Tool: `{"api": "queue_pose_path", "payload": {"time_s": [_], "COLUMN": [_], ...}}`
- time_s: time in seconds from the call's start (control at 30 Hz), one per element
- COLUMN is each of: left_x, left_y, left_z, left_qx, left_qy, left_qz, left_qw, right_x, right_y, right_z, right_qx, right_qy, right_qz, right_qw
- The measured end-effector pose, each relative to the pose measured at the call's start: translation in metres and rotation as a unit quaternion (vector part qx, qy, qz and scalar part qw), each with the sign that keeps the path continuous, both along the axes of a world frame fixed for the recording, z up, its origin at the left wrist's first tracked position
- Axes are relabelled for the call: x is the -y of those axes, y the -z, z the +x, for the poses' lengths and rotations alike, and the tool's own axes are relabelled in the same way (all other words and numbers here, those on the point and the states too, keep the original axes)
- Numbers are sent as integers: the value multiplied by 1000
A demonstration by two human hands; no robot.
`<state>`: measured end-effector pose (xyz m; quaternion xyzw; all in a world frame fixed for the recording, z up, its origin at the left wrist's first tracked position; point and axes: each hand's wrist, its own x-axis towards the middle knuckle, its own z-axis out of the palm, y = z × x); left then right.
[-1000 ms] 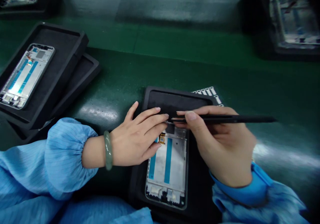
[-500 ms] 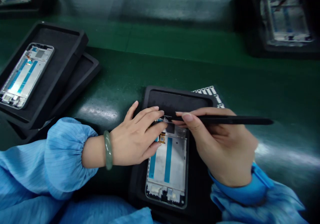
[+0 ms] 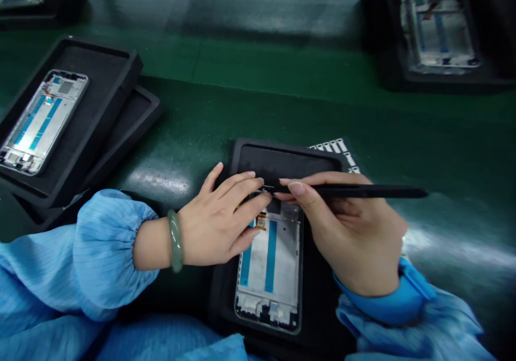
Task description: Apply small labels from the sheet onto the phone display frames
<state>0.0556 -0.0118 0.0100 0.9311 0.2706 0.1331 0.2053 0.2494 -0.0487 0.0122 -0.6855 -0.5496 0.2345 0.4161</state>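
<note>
phone frame (image 3: pixel 287 261) — on near tray (image 3: pixel 290 160); tray stack (image 3: pixel 100 76) — left; sheet (image 3: pixel 341 146) behind

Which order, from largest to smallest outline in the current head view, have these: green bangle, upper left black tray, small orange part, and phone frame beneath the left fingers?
1. Upper left black tray
2. Phone frame, its top partly covered
3. Green bangle
4. Small orange part

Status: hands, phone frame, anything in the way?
Left hand spread over phone frame, hiding its upper left corner. Right hand pinching slim black tool, inner end near frame's top. Frame lying on black tray.
</note>
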Motion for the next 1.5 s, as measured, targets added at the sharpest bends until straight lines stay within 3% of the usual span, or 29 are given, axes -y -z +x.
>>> {"api": "queue_pose_path", "payload": {"time_s": [0.17, 0.27, 0.4, 0.83, 1.03, 1.3, 1.5], "left_x": [0, 1, 1, 2, 2, 3, 3], "left_y": [-1, -1, -1, 0, -1, 0, -1], "left_z": [1, 2, 2, 2, 2, 3, 2], "left_qx": [-13, -16, -19, -9, -7, -13, -11], "left_qy": [-5, -7, -8, -13, -10, -15, -13], "left_qz": [22, 31, 30, 26, 22, 19, 21], "left_qw": [1000, 999, 999, 1000, 1000, 1000, 1000], "right_x": [1, 1, -1, -1, -3, -5, -3], "right_y": [-2, -3, -3, -1, -6, -1, -6], "right_z": [-1, -1, -3, -3, -7, -4, -5], "right_qx": [79, 12, -69, 16, 77, -47, 79], "right_qy": [-6, 21, -7, -9, -13, 17, 10], "right_qz": [66, 88, 60, 18, 36, 30, 34], "right_qw": [995, 996, 996, 1000, 996, 998, 996]}}
